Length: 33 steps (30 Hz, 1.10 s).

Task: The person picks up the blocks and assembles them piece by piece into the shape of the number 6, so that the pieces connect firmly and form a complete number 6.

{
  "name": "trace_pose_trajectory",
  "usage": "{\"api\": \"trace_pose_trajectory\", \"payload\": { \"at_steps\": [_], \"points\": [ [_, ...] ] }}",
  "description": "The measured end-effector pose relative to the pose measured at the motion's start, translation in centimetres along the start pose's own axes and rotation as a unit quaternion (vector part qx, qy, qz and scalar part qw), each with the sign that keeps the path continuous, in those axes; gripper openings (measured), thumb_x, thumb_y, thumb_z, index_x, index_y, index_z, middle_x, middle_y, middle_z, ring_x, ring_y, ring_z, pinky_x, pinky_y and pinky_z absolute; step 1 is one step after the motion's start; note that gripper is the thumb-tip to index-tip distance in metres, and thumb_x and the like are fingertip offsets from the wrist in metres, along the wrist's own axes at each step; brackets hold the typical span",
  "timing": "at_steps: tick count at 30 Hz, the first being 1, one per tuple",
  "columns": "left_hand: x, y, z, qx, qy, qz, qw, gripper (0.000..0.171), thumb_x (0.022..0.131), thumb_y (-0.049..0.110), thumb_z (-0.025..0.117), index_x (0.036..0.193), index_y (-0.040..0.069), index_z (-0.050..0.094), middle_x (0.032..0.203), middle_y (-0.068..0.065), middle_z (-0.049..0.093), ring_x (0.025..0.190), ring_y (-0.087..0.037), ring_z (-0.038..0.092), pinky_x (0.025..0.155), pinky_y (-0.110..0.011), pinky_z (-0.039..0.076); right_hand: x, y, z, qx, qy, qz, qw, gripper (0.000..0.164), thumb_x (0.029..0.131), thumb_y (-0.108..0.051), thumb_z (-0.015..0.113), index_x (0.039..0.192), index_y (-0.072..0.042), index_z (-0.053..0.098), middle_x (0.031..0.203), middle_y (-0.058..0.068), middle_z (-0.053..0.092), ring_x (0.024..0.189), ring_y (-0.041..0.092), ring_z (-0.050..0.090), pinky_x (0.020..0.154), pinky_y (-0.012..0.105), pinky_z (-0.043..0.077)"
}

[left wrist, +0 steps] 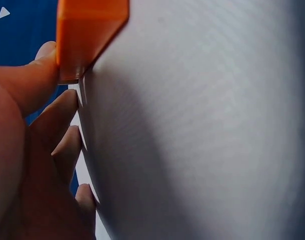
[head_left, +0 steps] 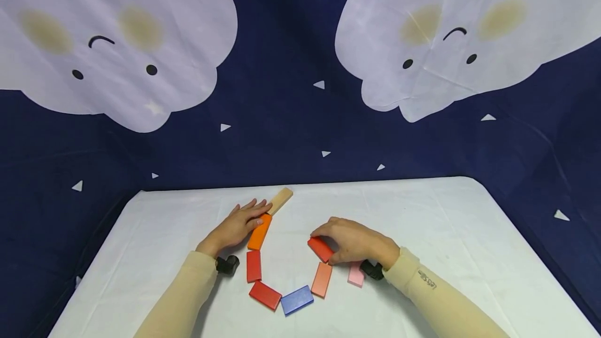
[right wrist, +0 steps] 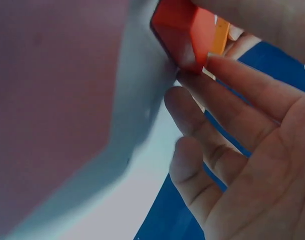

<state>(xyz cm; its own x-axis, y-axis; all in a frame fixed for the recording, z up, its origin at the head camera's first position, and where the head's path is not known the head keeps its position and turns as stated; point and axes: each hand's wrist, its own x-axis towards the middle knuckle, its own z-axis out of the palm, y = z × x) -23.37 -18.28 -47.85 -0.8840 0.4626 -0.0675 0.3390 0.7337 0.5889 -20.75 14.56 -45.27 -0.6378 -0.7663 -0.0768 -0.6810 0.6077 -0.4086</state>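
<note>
My right hand (head_left: pixel 354 241) pinches a red block (head_left: pixel 321 249) between thumb and fingers, at the upper end of a salmon block (head_left: pixel 321 279). In the right wrist view, fingertips meet the sides of that red block (right wrist: pixel 175 37). On the left, my left hand (head_left: pixel 235 227) lies with fingers spread and fairly straight. Its thumb touches an orange block (head_left: pixel 260 234), and the fingers reach over the near end of a plain wooden block (head_left: pixel 281 200). The left wrist view has the thumb against the side of the orange block (left wrist: pixel 87 40).
Two more red blocks (head_left: pixel 253 266) and a blue block (head_left: pixel 297 301) continue the curved row, which bends like a U on the white table (head_left: pixel 422 213). A pink block (head_left: pixel 355 274) lies apart under the right wrist. Behind hangs a dark blue cloth (head_left: pixel 281 134) with clouds.
</note>
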Motion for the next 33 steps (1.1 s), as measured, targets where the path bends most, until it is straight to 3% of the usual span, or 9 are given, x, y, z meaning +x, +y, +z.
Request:
{"api": "trace_pose_trajectory", "payload": {
  "at_steps": [8,20,26,33],
  "points": [
    [0.05,-0.10,0.04,0.001,-0.002,0.001,1.0000,0.048,0.106,0.020,0.051,0.153,0.013,0.045,0.160,-0.013,0.035,0.152,-0.038,0.018,0.119,-0.064,0.002,-0.22,0.43,-0.18,0.017,-0.012,0.008,1.000,0.061,0.075,-0.014,0.086,0.133,-0.010,0.066,0.125,-0.003,0.066,0.112,0.010,0.058,0.100,0.033,0.049],
    [0.07,-0.08,0.01,0.001,0.001,0.002,1.0000,0.048,0.105,0.019,0.051,0.153,0.013,0.045,0.159,-0.013,0.036,0.152,-0.038,0.018,0.119,-0.064,0.002,-0.11,0.53,-0.12,0.021,-0.015,-0.009,1.000,0.059,0.077,-0.006,0.082,0.134,-0.010,0.065,0.126,-0.002,0.067,0.111,0.012,0.059,0.099,0.033,0.050],
    [0.10,-0.10,0.00,0.005,0.000,0.003,1.0000,0.048,0.105,0.019,0.051,0.153,0.013,0.045,0.159,-0.013,0.036,0.151,-0.039,0.019,0.119,-0.065,0.003,-0.11,0.62,-0.01,0.028,-0.023,0.003,0.999,0.063,0.078,-0.005,0.080,0.138,-0.012,0.062,0.133,-0.003,0.063,0.119,0.012,0.057,0.105,0.035,0.047],
    [0.00,-0.11,-0.11,0.004,-0.002,0.002,1.0000,0.048,0.105,0.019,0.051,0.153,0.013,0.044,0.159,-0.013,0.036,0.151,-0.039,0.018,0.119,-0.065,0.002,0.00,0.52,-0.20,0.026,-0.023,-0.001,0.999,0.060,0.079,-0.005,0.079,0.137,-0.011,0.063,0.130,-0.003,0.065,0.117,0.012,0.058,0.104,0.034,0.047]
  ]
}}
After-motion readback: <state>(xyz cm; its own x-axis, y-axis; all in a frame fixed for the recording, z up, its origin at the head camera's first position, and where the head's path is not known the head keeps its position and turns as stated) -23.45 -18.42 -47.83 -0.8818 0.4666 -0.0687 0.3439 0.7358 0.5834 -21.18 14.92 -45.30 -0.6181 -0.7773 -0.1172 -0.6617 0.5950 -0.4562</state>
